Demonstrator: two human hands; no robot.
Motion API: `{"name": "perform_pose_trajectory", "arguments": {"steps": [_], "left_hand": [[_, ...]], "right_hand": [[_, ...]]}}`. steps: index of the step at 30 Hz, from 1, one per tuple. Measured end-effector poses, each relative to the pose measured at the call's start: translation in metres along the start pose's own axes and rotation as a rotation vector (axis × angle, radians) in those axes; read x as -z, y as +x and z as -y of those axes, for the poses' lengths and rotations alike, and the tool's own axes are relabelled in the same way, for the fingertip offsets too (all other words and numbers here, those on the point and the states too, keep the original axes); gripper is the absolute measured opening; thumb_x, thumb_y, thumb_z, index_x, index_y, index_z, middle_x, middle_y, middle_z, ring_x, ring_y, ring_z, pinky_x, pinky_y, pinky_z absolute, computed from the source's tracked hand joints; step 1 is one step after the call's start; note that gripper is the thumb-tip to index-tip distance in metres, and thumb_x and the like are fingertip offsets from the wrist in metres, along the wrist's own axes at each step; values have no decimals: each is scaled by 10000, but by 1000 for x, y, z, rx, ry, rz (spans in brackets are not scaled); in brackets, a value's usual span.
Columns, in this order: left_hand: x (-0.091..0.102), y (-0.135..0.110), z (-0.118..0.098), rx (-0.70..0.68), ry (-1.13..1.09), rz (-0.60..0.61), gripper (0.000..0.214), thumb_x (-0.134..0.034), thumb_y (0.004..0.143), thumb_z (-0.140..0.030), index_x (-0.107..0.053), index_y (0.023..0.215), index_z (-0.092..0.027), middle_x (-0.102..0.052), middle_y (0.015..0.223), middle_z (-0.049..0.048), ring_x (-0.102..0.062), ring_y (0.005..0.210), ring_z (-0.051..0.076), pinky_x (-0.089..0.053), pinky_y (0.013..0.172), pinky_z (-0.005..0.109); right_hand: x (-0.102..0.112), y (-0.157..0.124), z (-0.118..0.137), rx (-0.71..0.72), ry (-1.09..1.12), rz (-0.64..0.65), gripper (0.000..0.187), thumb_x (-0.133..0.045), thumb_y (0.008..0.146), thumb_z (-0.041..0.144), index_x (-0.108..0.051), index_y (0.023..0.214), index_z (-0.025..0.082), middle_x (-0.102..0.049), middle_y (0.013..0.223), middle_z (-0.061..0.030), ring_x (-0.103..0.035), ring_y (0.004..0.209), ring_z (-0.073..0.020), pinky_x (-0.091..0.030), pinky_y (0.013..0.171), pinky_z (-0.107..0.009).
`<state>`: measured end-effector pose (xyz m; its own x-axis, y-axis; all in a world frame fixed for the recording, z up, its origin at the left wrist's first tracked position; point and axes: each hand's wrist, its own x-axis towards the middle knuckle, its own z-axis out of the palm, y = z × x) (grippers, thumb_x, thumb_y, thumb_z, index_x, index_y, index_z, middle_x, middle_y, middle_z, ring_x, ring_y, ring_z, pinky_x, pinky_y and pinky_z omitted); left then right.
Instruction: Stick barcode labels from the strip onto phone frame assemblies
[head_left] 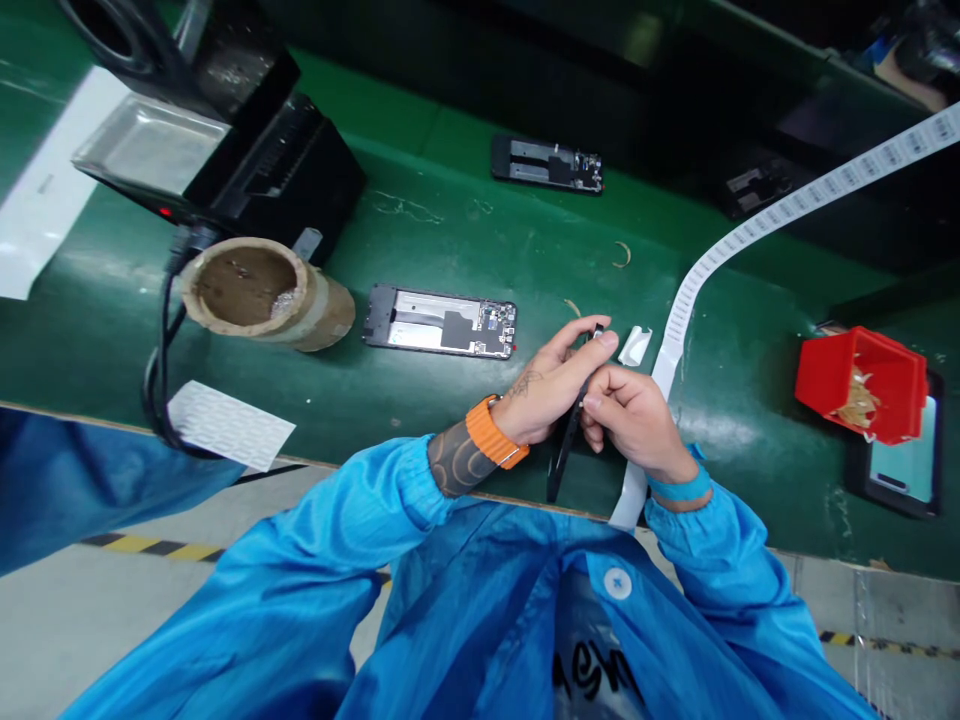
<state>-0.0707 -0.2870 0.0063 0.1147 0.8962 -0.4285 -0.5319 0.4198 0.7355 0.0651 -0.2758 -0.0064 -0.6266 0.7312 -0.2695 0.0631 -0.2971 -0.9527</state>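
My left hand [551, 385], with an orange watch band at the wrist, is wrapped round a thin black phone body [566, 450] tilted on edge near the table's front. My right hand [634, 415] has its fingers pinched at the side of that phone body; whatever lies between the fingertips is too small to make out. To the left, an opened phone [442, 322] lies flat with its circuit board showing. Farther back lies a second opened phone [547, 165]. A small crumpled white piece [636, 346] sits just beyond my right hand.
A long strip of barcode labels [712, 260] curves across the green table. At right, a red bin [825, 375] holds yellowish scraps beside a phone-like device [904, 465]. At left stand a cardboard tube [330, 315], a black machine [315, 170] with a cable, and a white label sheet [232, 425].
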Motion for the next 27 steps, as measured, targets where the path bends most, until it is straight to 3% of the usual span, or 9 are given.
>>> {"name": "perform_pose_trajectory", "arguments": {"steps": [9,14,16,20,23,27], "left_hand": [[2,3,8,-144,54,-73,332,-616,916,-304,-587,1223,-180,-407,606,-60,-373,529,70,-332,497,182],[5,5,9,-308,41,-144,452,-639,890,-380,-536,1299,-218,-485,742,-25,-502,656,100,-422,568,196],[5,4,9,-383,32,-158,504,-633,892,-411,-498,1347,-242,-503,788,-15,-526,698,112,-458,599,205],[5,-1,9,-513,73,-200,569,-640,879,-469,-466,1392,-294,-556,923,14,-552,768,120,-499,699,222],[6,-3,11,-569,122,-188,656,-652,849,-540,-431,1424,-313,-571,1041,41,-566,825,136,-507,786,256],[6,-8,14,-668,176,-102,872,-704,734,-669,-391,1456,-295,-549,1195,90,-577,968,197,-486,940,336]], "right_hand": [[-1,3,5,95,-203,-66,304,-665,851,401,-479,703,210,-489,552,72,-425,452,-67,-334,429,-204],[-6,-4,3,289,-272,-393,311,-767,765,304,-496,904,240,-490,699,71,-473,575,-85,-410,524,-218],[-10,-9,3,373,-345,-452,270,-752,786,293,-505,883,243,-480,703,60,-470,580,-93,-414,535,-233],[-20,-16,6,446,-508,-395,127,-695,837,282,-581,860,230,-544,775,7,-498,624,-118,-432,552,-260],[-24,-18,14,415,-549,-355,56,-649,864,237,-594,859,223,-563,787,2,-519,629,-113,-449,568,-251],[-22,-24,27,400,-626,-231,106,-636,825,163,-549,795,215,-529,706,34,-485,580,-92,-415,539,-217]]}}
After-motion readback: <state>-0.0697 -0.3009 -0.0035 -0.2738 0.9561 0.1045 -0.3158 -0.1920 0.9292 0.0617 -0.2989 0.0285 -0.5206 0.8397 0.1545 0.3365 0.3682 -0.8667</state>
